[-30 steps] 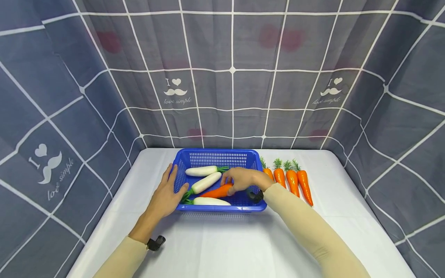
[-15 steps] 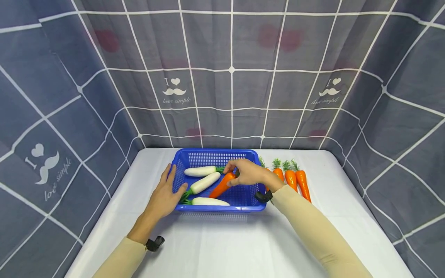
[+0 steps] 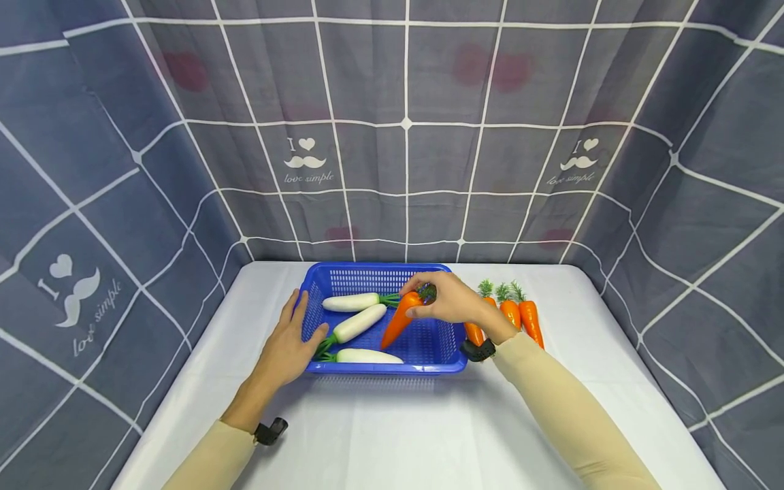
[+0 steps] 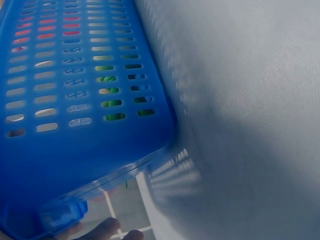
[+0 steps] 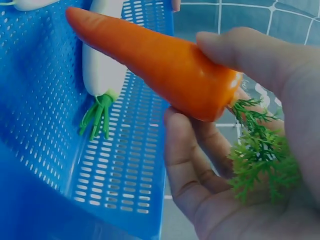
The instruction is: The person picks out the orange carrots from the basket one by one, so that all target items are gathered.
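Observation:
In the head view my right hand (image 3: 447,297) pinches an orange carrot (image 3: 401,320) by its thick end, thumb on one side and fingers on the other. The carrot slants tip-down over the blue basket (image 3: 386,368). Seen from the right wrist, its feathery green top (image 5: 262,160) lies against my palm. My left hand (image 3: 288,347) rests at the basket's left side with its fingers extended and its thumb over the rim. Inside the basket lie a back white radish (image 3: 352,302), a middle white radish (image 3: 361,323) and a front white radish (image 3: 369,356).
To the basket's right, several carrots (image 3: 510,313) lie side by side on the white tabletop (image 3: 392,429), green tops toward the back. A grey checked curtain (image 3: 380,156) surrounds the table at the back and both sides.
My right hand has raised the carrot from among the radishes and carried it slightly up and right, turning it steeper. The left hand keeps its place at the basket.

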The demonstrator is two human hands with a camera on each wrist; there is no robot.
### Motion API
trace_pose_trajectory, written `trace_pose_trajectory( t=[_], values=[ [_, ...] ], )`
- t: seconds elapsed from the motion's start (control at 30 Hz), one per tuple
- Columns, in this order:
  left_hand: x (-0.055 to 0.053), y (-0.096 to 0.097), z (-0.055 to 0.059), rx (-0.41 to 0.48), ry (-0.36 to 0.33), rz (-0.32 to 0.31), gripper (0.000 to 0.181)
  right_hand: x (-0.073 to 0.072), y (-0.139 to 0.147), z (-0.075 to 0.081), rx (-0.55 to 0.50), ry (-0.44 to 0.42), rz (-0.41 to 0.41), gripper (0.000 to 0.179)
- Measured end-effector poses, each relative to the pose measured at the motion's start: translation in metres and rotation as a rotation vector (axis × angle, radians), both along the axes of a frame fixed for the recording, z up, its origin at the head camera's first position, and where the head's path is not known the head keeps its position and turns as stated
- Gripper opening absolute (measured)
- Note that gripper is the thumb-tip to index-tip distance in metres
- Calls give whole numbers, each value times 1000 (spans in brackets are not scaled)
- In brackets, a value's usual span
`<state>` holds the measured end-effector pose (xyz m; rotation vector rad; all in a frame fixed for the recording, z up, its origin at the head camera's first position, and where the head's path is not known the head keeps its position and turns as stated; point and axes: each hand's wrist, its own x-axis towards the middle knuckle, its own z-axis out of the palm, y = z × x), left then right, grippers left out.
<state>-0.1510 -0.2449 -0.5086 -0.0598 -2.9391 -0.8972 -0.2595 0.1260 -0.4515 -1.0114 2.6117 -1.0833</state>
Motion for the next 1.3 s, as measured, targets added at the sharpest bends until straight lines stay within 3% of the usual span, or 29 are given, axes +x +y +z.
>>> trace_pose_trajectory(
  t=[0.2, 0.5, 0.83, 1.07, 1.17, 1.3],
  values=[
    [0, 0, 0, 1, 1, 1, 93, 4, 10, 4, -111, -52, -98, 50],
    [1, 1, 1, 6, 0, 5, 93, 7, 33, 5, -221, -85, -233, 47],
    [1, 2, 1, -3, 11, 4, 93, 6, 59, 7, -551, -231, -291, 68],
    [1, 1, -1, -9, 6, 5, 93, 7, 79, 11, -633, -264, -381, 93],
    [2, 1, -1, -9, 0, 8, 93, 8, 89, 11, -639, -247, -406, 87],
    [2, 2, 0, -9, 6, 8, 92, 7, 105, 10, -690, -221, -404, 58]
  ],
)
